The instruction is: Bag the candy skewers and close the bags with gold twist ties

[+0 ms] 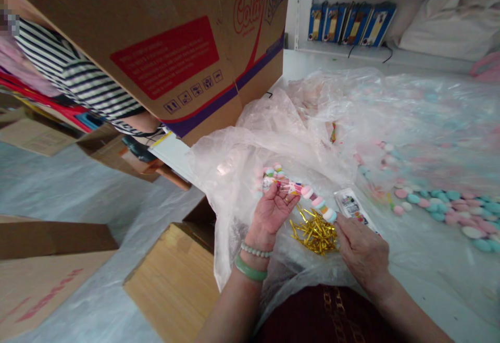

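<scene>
My left hand (pixel 271 210) grips a clear cellophane sleeve (pixel 279 185) around a skewer of pastel marshmallows (pixel 318 203). The skewer's far end runs toward my right hand (pixel 361 249), whose fingertips press against the last blue-and-white marshmallow. Just below the skewer, between my hands, lies a heap of gold twist ties (pixel 314 232). A white printed packet (pixel 353 208) rests beyond my right hand. Loose pink, blue and white marshmallows (pixel 449 207) spread across the table to the right. A crumpled clear plastic bag (pixel 273 145) bunches behind my left hand.
A large cardboard carton (pixel 156 46) looms at upper left, beside a person in a striped top (pixel 66 72). Blue boxes stand on a white shelf (pixel 351 22) at the back. Cardboard boxes (pixel 175 280) sit low on the left, on plastic sheeting.
</scene>
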Available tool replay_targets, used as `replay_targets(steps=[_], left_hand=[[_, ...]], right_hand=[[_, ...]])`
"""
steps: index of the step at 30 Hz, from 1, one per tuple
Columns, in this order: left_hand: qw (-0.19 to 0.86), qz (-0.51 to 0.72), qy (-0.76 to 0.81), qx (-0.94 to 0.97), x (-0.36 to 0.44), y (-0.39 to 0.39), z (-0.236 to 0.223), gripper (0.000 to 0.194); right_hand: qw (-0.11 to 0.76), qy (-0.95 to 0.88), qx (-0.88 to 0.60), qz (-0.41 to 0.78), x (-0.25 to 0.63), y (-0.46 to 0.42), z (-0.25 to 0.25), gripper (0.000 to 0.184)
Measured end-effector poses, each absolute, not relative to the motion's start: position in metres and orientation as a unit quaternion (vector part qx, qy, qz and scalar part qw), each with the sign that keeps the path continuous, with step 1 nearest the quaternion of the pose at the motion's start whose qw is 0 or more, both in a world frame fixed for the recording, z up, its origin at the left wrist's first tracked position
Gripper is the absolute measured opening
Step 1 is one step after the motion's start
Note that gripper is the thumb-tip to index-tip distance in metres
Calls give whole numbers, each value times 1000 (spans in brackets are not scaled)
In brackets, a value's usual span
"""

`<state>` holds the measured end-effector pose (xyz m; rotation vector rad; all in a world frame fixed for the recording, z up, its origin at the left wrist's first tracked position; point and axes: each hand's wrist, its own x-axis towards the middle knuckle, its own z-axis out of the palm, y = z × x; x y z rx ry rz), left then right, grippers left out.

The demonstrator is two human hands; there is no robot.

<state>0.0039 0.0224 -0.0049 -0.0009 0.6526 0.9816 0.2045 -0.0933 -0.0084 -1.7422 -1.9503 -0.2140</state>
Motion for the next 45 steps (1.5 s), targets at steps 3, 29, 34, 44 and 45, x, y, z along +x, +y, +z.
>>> replay_targets(steps=[3, 29, 34, 44, 45], left_hand=[[828, 469, 306, 13, 4, 24, -6, 25], [832, 439, 338, -16, 5, 23, -12, 31], [831, 436, 346, -15, 5, 23, -13, 32], [847, 449, 284, 22, 4, 17, -1, 21], [849, 445, 284, 27, 4, 17, 0, 23]], right_hand=[[204, -736, -635, -116, 209, -95, -8, 27], [326, -466, -665, 485, 217, -87, 15, 32], [361, -391, -653, 539, 221, -92, 4, 34], [361, -391, -629, 567, 213, -96, 14, 36], [363, -392, -628, 566, 213, -97, 15, 36]])
